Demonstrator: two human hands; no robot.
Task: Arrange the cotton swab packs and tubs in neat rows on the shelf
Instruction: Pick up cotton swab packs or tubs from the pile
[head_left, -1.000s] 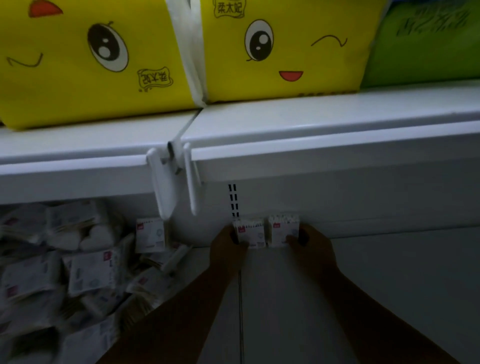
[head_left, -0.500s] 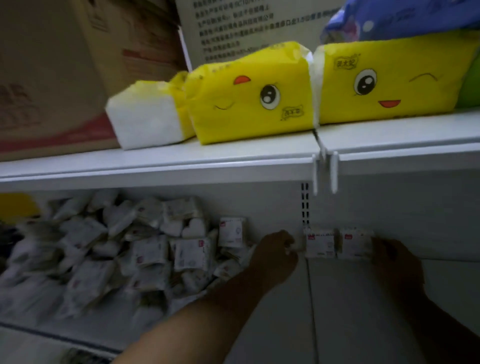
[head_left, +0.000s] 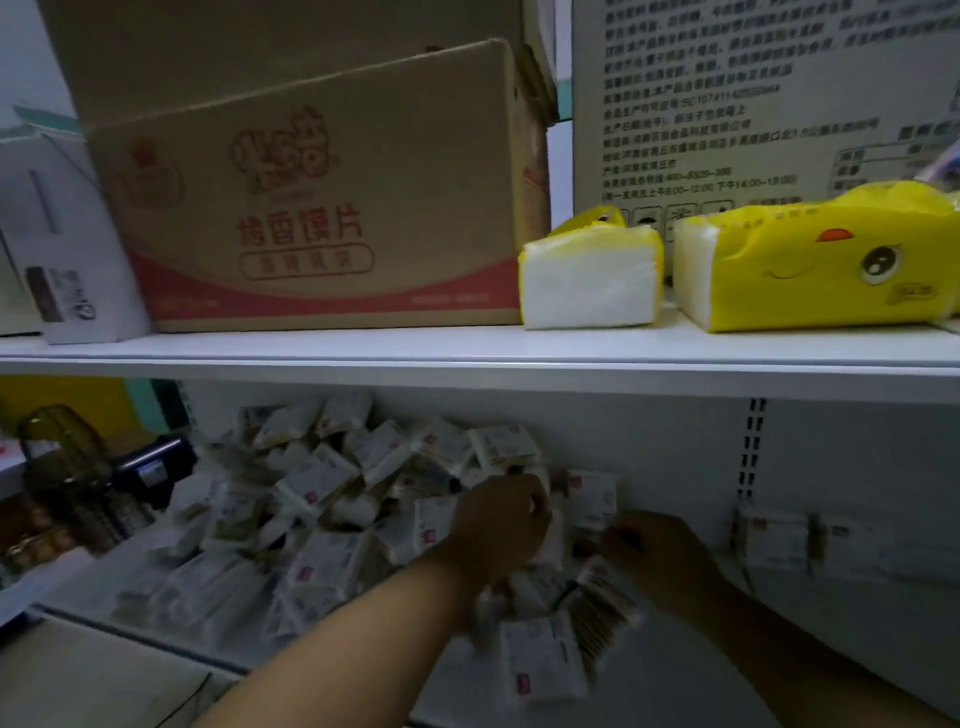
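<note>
— Two-handed digging at present. Curling the left hand (head_left: 498, 525) over the right rim of the heap of swab packs (head_left: 311, 519), knuckles up, fingers tucked under. Too blurred to say whether pinching a pack or only pressing on one.

— And the right hand (head_left: 657, 558)?

— Curled as well, just beside the left, over a pack of brown-stemmed swabs (head_left: 597, 605). Cannot tell whether gripping it.

— Risk from there?

— Likely dragging neighbours out along with the chosen one. Note the loose pack (head_left: 540, 662) lying flat near the front edge of the lower shelf (head_left: 883, 618), between the two forearms. Could easily get swept off by a wrist pulling back.

— Further out?

— Undermining the heap. Loosely piled against the back wall, so probably sliding forward once robbed at the base. Also knocking over the upright pack (head_left: 592, 496) standing just behind the hands.

— And the row itself?

— Only two packs (head_left: 774, 538) side by side against the back wall to the right, well apart from the heap. Light, soft things, probably toppling or skewing at any bump from an arriving pack. Dim in there too, so easy to misjudge the line.
</note>
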